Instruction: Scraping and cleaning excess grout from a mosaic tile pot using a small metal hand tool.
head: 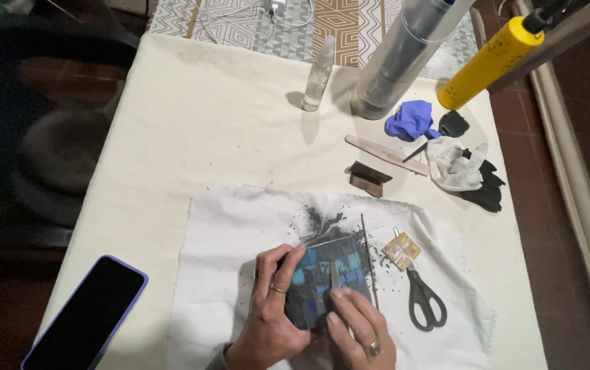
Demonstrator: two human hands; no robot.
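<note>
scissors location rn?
Head view, lower right: the black-handled scissors lie on the white cloth, right of the mosaic tile and thin stick, just below a small yellow tile piece.

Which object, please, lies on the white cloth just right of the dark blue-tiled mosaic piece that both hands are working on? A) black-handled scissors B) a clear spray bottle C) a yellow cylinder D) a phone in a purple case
A: the black-handled scissors lie on the white cloth right of the dark blue-tiled mosaic piece.

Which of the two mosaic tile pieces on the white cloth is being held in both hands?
The larger dark blue mosaic piece, gripped by the left hand and right hand. The small yellow mosaic piece lies untouched beside the scissors.
</note>
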